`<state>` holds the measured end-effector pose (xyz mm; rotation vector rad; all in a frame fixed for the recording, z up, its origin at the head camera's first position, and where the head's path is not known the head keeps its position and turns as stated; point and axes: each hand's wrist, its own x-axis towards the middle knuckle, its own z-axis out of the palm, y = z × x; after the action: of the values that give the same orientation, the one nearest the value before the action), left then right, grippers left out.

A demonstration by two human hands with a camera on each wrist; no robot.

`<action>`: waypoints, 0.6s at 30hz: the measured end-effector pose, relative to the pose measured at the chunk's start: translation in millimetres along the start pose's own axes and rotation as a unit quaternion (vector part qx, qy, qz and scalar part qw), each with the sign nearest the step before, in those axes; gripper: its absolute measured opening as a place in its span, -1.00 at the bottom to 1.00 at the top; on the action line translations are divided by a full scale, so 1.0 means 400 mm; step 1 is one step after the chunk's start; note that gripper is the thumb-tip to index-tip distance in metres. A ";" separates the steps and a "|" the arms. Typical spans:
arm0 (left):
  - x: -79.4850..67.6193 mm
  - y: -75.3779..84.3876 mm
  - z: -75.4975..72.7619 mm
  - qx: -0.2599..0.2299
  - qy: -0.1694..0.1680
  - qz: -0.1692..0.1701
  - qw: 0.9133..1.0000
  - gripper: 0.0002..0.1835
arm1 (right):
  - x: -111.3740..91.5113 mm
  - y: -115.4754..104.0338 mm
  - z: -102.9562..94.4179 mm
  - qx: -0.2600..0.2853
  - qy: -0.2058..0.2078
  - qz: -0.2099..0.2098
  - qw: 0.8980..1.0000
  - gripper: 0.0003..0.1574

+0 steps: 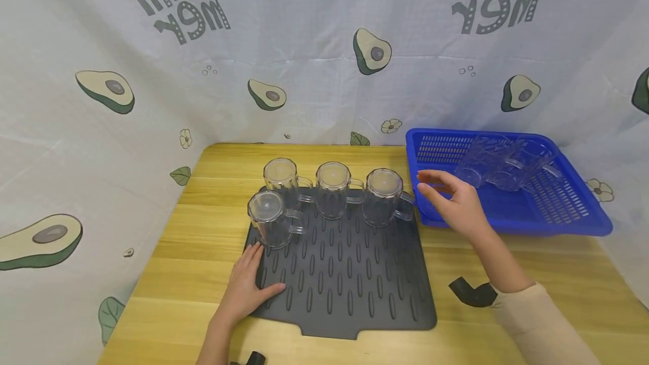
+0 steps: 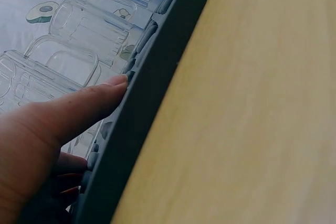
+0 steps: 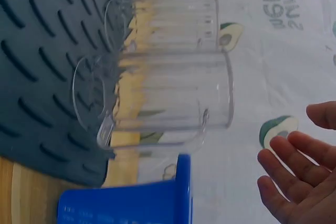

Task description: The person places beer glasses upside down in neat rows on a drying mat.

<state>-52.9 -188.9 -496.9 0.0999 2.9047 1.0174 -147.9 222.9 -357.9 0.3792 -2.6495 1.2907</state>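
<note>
Several clear glass mugs stand upside down on a dark grey ridged drying mat (image 1: 350, 292). Three make a back row: a left mug (image 1: 281, 182), a middle mug (image 1: 332, 190) and a right mug (image 1: 382, 196). One front mug (image 1: 274, 218) stands before the left one. My left hand (image 1: 245, 286) rests on the mat's left edge, fingertips close to the front mug, thumb on the ridges (image 2: 107, 129). My right hand (image 1: 453, 201) hovers by the basket's left rim with loosely bent fingers and nothing in them; the right mug (image 3: 173, 90) is nearest in the right wrist view.
A blue plastic basket (image 1: 583, 230) at the back right holds more clear mugs (image 1: 507, 165) lying on their sides. The wooden table (image 1: 187, 263) backs onto a white curtain (image 1: 314, 32) with avocado prints. A black wrist-mount part (image 1: 474, 293) shows beside the right forearm.
</note>
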 end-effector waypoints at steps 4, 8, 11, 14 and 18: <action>0.000 -0.001 0.001 -0.001 0.005 0.003 1.000 0.12 | 0.003 0.028 -0.028 -0.009 0.001 0.019 1.000 -0.47; -0.002 -0.001 0.002 0.000 0.006 0.006 1.000 0.12 | 0.007 0.064 -0.058 -0.027 -0.001 0.044 0.999 -0.41; -0.001 -0.001 0.002 0.001 0.004 0.005 1.000 0.12 | 0.011 0.091 -0.077 -0.041 -0.005 0.062 0.997 -0.38; -0.001 0.000 0.001 0.000 0.004 0.003 1.000 0.13 | 0.017 0.114 -0.091 -0.050 -0.007 0.077 0.996 -0.35; -0.002 0.002 0.001 0.000 0.005 0.001 1.000 0.12 | 0.025 0.143 -0.108 -0.062 -0.006 0.088 0.994 -0.31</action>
<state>-52.0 -188.1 -496.7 0.0974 2.9136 1.0214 -172.7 289.6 -371.6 0.1401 -2.8089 1.1633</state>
